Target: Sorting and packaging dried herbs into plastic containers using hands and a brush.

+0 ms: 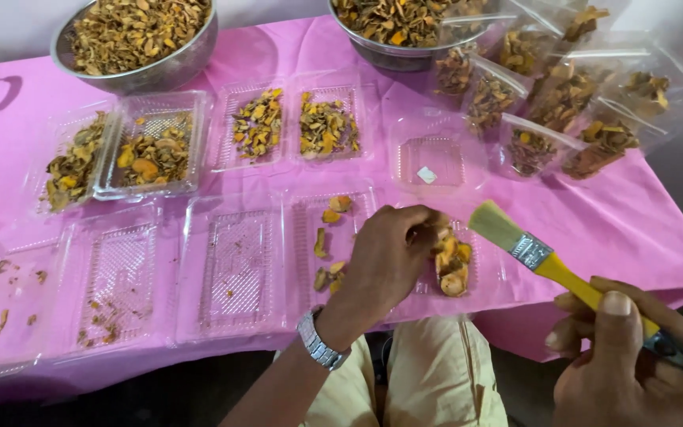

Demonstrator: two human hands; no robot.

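A paintbrush [551, 265] with a yellow handle, a metal ferrule and pale bristles is held at its handle end at the near right, slanted with the bristles raised towards the upper left. Just left of the bristles, a small clear plastic tray [480, 273] is set on the pink cloth and filled with yellow-brown dried pieces [452, 265], which are being touched from the left.

Pink cloth [278, 51] as landmark. Far left on it: steel bowl [134, 43] of dried yellow-brown pieces. Far centre: second bowl [393, 32]. Far right: filled clear bags [563, 103]. Left and near edge: empty clear trays [235, 269], crumbs inside.
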